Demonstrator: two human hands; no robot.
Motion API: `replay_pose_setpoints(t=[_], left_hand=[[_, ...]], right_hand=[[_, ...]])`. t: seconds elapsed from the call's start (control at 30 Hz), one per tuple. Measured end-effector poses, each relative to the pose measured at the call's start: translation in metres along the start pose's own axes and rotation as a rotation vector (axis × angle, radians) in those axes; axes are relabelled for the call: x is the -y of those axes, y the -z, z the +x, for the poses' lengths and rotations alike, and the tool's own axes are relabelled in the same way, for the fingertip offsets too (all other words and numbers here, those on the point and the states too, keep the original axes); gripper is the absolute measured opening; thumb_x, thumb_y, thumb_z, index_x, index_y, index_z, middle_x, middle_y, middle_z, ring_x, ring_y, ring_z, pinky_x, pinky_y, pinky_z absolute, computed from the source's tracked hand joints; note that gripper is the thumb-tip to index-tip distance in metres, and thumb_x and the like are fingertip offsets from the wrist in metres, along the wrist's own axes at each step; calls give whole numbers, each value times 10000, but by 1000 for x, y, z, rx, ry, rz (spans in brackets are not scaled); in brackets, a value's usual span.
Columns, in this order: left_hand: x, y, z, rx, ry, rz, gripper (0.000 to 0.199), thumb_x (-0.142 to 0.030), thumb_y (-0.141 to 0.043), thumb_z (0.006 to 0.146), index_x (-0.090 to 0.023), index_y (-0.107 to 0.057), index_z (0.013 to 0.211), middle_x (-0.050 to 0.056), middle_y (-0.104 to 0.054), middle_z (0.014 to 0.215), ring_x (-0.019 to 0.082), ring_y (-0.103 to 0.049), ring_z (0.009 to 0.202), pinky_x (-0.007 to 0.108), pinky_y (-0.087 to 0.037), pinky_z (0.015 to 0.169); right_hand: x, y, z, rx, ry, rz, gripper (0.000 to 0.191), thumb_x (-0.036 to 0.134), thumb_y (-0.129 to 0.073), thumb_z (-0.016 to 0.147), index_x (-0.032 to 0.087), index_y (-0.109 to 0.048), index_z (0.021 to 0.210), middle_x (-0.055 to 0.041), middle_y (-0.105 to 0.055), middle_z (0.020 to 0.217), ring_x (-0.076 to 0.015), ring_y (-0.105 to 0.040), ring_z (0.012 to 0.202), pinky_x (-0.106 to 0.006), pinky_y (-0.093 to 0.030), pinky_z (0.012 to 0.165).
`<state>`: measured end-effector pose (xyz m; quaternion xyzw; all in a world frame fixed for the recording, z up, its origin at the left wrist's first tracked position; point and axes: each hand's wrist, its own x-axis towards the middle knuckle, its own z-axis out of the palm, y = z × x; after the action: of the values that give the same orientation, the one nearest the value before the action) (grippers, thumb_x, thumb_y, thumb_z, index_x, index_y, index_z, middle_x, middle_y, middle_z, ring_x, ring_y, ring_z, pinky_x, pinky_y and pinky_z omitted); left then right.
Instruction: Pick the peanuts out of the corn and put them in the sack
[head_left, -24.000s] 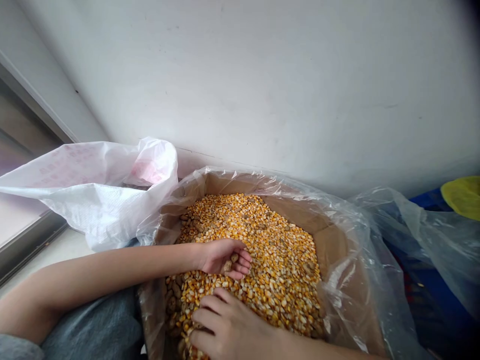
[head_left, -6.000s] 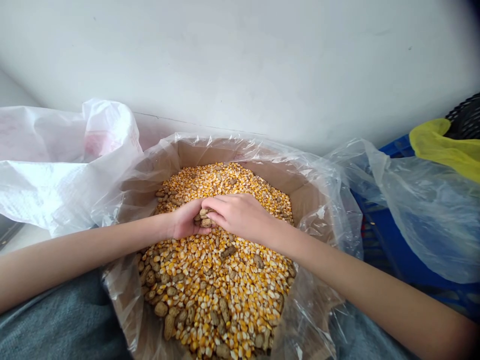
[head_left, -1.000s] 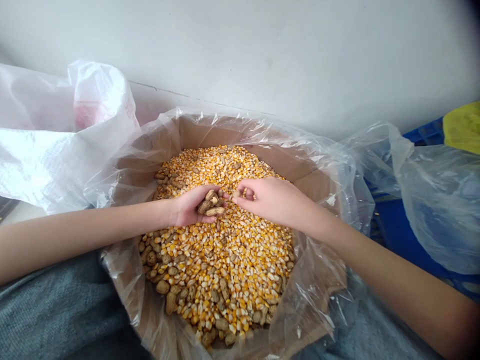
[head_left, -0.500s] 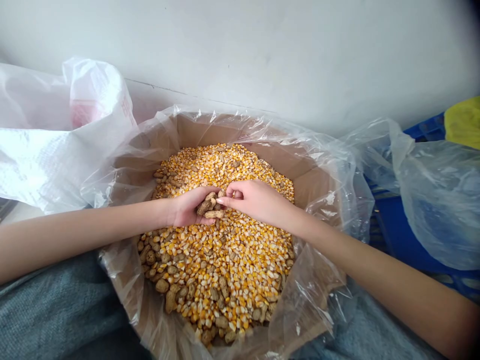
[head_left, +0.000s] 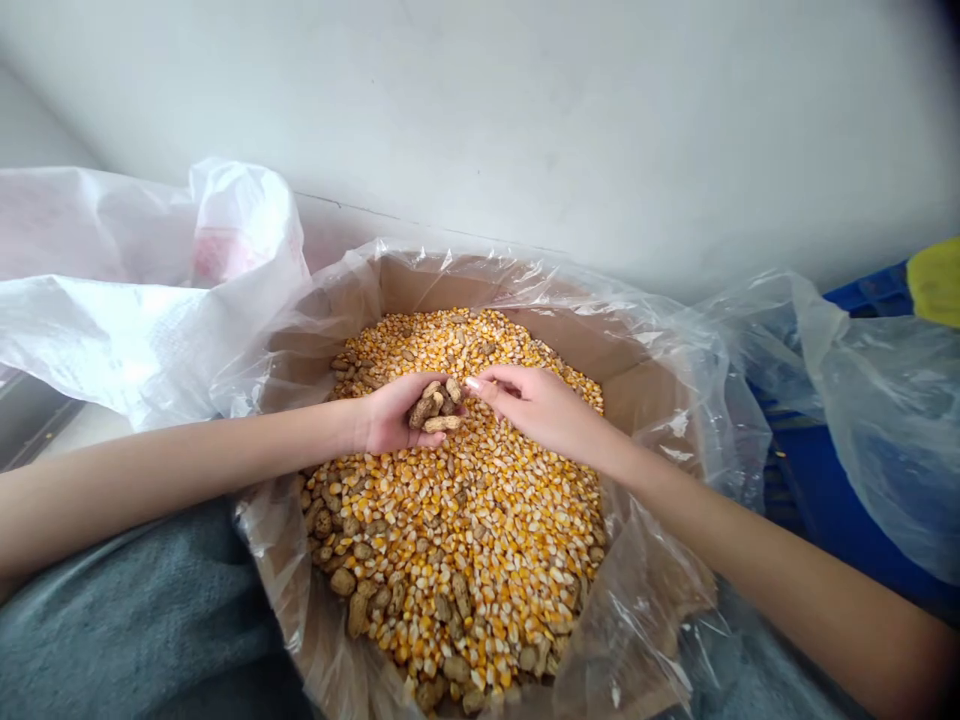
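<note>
First, the left hand (head_left: 394, 418): palm up and cupped above the middle of the box, fingers curled together around peanuts in their shells (head_left: 429, 408), about five by my count, with one lying across the fingers. Second, the right hand (head_left: 544, 410): held palm down, its fingers (head_left: 517, 385) loosely bent and slightly apart, holding nothing I can see. Their tips sit just beside the held peanuts; from my view I cannot tell whether they touch.

Below both hands, one heap of corn kernels (head_left: 465, 530), yellow and pale, too many to count. Loose peanuts (head_left: 343, 582) lie among them, roughly twenty or more, mostly along the near left side of the heap. One cardboard box (head_left: 450, 280) holds the heap, lined by one clear plastic liner (head_left: 660, 570) folded over its rim. Grey fabric (head_left: 127, 610) covers the person's lap on the near side of the box.

Farther out, one white woven sack (head_left: 112, 320) stands to the left, with one clear plastic bag (head_left: 885, 440) and one blue crate (head_left: 862, 295) to the right. One yellow item (head_left: 936, 282) sits beyond the crate, and one white wall (head_left: 600, 130) closes the view.
</note>
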<state>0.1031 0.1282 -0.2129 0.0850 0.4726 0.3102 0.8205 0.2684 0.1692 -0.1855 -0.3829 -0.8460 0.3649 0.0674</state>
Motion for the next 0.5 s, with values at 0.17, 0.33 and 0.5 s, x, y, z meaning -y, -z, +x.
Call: replay_pose_setpoints(t=[0.17,0.33,0.5], left_hand=[[-10,2,-6,20,-45,-56,198,-270,-401,760,-135,-542,727,24,-567,600,103,-539,486,188,-430,378],[-34,3,-23,54,-175,-173,187,-219,-381,759,-133,-547,752,43,-570,625,107,-543,510,183,-427,389],[-67,7,-53,41,-350,-367,220,-195,-338,774,-126,-535,705,49,-555,610,103,-527,504,165,-394,372]], right_hand=[[-2,4,1,59,36,95,321,428,-334,807,179,-529,751,20,-494,615,-93,-439,569,-220,-313,542],[-5,2,2,177,30,153,325,454,-348,797,194,-538,840,7,-525,667,-108,-468,599,-232,-342,552],[-6,1,2,228,4,161,328,458,-362,788,194,-538,870,-5,-541,722,-118,-485,637,-241,-364,579]])
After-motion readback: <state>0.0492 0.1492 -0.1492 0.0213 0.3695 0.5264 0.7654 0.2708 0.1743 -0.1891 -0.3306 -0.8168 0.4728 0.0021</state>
